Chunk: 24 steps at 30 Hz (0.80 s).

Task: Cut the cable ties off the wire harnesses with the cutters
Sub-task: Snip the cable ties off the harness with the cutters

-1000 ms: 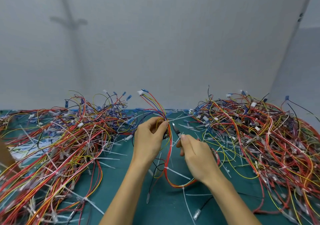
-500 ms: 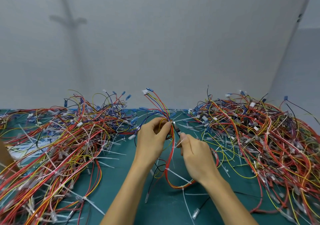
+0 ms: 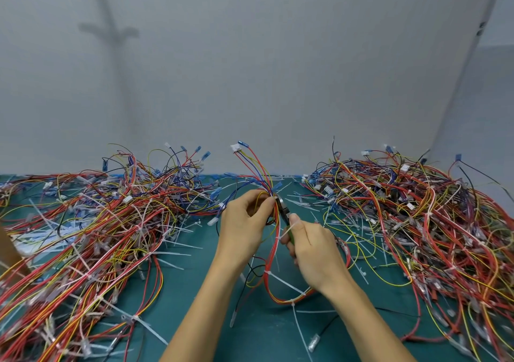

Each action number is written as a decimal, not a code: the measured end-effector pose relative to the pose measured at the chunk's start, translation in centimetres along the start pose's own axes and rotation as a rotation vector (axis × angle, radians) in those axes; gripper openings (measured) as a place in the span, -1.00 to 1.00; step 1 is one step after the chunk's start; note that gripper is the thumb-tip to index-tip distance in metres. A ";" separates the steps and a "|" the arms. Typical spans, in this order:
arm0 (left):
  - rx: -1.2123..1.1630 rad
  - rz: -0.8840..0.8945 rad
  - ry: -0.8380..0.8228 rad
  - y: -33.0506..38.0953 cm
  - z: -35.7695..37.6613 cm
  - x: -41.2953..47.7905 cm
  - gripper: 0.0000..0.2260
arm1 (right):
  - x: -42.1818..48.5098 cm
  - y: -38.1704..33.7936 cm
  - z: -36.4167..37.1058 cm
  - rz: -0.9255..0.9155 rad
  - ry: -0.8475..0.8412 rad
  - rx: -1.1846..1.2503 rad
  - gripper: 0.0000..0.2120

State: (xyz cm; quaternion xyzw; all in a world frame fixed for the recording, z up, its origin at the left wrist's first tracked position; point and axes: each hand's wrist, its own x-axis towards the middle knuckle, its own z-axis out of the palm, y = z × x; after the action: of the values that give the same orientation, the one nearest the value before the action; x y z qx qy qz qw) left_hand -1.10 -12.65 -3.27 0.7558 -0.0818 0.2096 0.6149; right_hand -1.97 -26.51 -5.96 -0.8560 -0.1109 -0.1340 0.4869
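Centre frame, above the green table (image 3: 264, 334), the left hand (image 3: 244, 222) pinches the wire harness (image 3: 269, 261). The right hand (image 3: 314, 250) has its grip closed round the cutters (image 3: 283, 212), blades touching the pinch. The cable tie there is hidden, so a blind snip may nick wire or fingertip.

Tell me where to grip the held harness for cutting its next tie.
I'd pinch the red wire bundle just above the white tie lower down, coming from its left: the run is straight there, and the cutters in the right hand work from the right.
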 end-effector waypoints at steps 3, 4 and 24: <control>-0.017 -0.007 -0.006 0.0 -0.1 0.0 -0.84 | 0.0 -0.1 0.1 0.023 0.000 0.037 -0.46; -0.021 -0.013 -0.007 0.0 -0.2 0.0 -0.83 | 0.0 -0.1 0.2 0.038 0.005 0.081 -0.46; -0.403 -0.132 -0.119 0.2 -2.1 0.8 -0.70 | 0.3 -0.4 0.5 0.157 0.050 0.476 -0.80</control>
State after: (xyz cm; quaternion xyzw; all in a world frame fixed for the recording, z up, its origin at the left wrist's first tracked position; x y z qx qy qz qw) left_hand -0.88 -10.60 -2.44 0.6325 -0.1087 0.1034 0.7599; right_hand -1.78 -25.83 -5.76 -0.7195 -0.0603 -0.0872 0.6864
